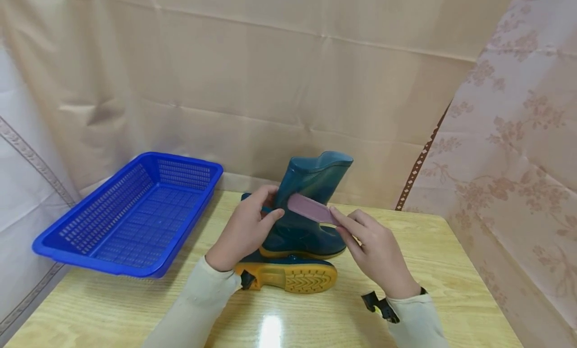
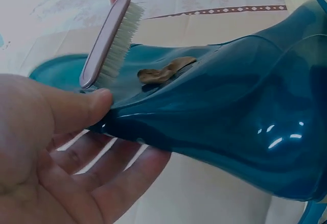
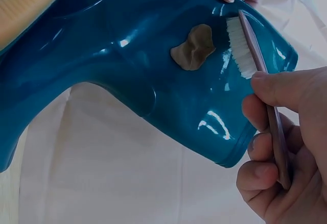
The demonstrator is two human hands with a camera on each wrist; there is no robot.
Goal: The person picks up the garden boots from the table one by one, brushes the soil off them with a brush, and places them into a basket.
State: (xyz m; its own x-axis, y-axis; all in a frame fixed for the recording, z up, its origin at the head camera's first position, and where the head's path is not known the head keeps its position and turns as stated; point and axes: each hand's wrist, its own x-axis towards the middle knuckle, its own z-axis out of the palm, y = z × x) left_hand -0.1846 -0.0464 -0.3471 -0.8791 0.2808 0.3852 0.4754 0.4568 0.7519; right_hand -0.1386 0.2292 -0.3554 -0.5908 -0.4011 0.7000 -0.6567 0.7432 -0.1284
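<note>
A teal rubber boot (image 1: pixel 317 180) with a yellow sole stands upright on the table, its toe to the right. My left hand (image 1: pixel 243 228) holds the left side of its shaft, thumb on the near face and fingers behind. My right hand (image 1: pixel 376 248) grips the handle of a mauve brush (image 1: pixel 311 209) with pale bristles. In the right wrist view the bristles (image 3: pixel 240 48) face the shaft, right at its surface near the top. A lumpy brown patch (image 3: pixel 194 48) sticks to the shaft beside them. The second boot (image 1: pixel 311 279) lies on its side in front, yellow sole toward me.
A blue plastic basket (image 1: pixel 189 238) with meshed walls stands at the left of the wooden table (image 1: pixel 414 268). Beige cloth (image 1: pixel 252 87) hangs behind the table, and a pink floral cloth (image 1: pixel 518 162) hangs along the right side.
</note>
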